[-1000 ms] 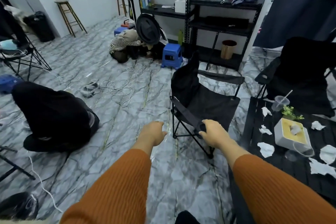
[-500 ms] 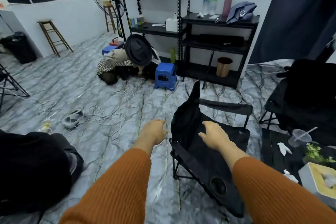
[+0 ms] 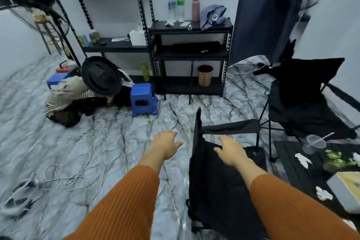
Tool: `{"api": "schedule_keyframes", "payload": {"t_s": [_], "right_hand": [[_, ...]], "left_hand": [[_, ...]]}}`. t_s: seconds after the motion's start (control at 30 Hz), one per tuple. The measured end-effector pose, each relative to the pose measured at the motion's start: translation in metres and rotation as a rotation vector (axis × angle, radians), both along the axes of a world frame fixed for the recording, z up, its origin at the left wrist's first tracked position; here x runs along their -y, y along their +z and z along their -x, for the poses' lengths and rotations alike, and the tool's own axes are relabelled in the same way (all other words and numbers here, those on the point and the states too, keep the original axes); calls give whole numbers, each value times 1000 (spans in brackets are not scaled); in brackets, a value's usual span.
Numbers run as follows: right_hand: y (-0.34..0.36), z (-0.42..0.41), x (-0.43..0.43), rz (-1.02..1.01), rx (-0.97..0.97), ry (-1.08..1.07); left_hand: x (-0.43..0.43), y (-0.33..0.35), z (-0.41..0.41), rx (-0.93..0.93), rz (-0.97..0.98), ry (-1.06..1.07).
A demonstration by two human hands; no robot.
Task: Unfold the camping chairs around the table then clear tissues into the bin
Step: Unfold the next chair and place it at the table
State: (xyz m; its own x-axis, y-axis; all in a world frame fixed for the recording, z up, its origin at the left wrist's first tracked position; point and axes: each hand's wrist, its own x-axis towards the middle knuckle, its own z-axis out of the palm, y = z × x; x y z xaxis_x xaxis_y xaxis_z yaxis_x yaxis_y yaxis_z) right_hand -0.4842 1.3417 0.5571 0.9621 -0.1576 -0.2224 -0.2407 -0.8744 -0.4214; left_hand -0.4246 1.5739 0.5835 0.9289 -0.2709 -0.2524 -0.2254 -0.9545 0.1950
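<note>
A black camping chair (image 3: 218,185) stands unfolded right in front of me, its backrest edge to the left. My right hand (image 3: 229,151) hovers over its seat, fingers apart, holding nothing. To the left of the chair my left hand (image 3: 165,143) is open above the floor. A second black camping chair (image 3: 303,99) stands unfolded at the right. The black table (image 3: 288,163) at the lower right carries crumpled white tissues (image 3: 301,159), another tissue (image 3: 323,194) and a tissue box (image 3: 346,191). A copper bin (image 3: 205,75) sits under the shelves.
Black metal shelves (image 3: 191,52) with bottles line the back wall. A blue stool (image 3: 143,99) and a person crouching on the floor (image 3: 68,101) are at the left, with loose cables (image 3: 78,169) across the marble floor. A plastic cup (image 3: 314,143) and a plant (image 3: 339,159) stand on the table.
My right hand has let go of the chair's armrest and lifted over the seat. My view has moved forward and up, so the chair sits closer and lower.
</note>
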Motion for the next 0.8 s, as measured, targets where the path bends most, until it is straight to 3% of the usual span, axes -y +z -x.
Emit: {"api": "schedule_keyframes", "payload": {"t_s": [0.3,0.8], "right_hand": [[-22,-42,-30,-67,-19,-311],[-50,-95,19,-100,-32,-798]], "left_hand": [[1,-6,-121,-9,2,-337],[146,-42,-243,-35,55,-882]]}}
